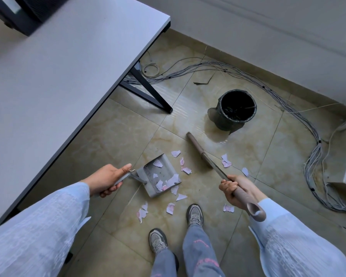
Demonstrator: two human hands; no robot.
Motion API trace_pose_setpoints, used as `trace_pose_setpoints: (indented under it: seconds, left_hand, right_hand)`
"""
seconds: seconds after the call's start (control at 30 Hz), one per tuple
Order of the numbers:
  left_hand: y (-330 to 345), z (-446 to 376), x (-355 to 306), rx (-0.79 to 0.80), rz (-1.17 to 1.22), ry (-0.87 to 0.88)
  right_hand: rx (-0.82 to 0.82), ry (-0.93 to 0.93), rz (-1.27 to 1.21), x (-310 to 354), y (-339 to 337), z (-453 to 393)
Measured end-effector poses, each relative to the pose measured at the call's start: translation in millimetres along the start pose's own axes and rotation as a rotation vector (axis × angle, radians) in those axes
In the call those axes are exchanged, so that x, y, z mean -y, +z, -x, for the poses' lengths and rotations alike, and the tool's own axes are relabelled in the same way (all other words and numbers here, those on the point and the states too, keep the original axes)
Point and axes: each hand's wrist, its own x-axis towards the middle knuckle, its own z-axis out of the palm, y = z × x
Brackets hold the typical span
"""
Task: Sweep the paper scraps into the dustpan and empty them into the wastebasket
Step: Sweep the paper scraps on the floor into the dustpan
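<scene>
My left hand (pixel 106 179) grips the handle of a grey dustpan (pixel 164 170) resting on the tiled floor, its mouth facing right. A few pink-and-white paper scraps lie inside the pan. My right hand (pixel 235 189) is closed around the long handle of a broom (pixel 214 165), whose brush head (pixel 196 143) sits on the floor beyond the dustpan. Several more paper scraps (pixel 186 169) are scattered on the tiles around the pan and near my feet. The black wastebasket (pixel 220 116) with a dark liner stands farther off, beyond the broom head.
A white desk (pixel 68 66) with black legs (pixel 148 88) fills the left side. Bundled grey cables (pixel 312 156) run along the wall and down the right. My two shoes (pixel 195 214) stand just behind the scraps. The wall base (pixel 288 56) lies beyond the basket.
</scene>
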Motion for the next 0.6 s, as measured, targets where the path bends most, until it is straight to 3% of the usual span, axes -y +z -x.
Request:
trace_pose_setpoints:
  seconds: [0.4, 0.6]
  left_hand:
    - [-3.5, -3.3, -0.7, 0.007, -0.020, 0.015]
    - [-2.9, -1.0, 5.9, 0.006, 0.003, 0.020]
  right_hand:
    - [-0.001, 0.151, 0.099, -60.2, 5.8, -33.2]
    - [0.095, 0.232, 0.041, -56.7, 1.2, -12.6]
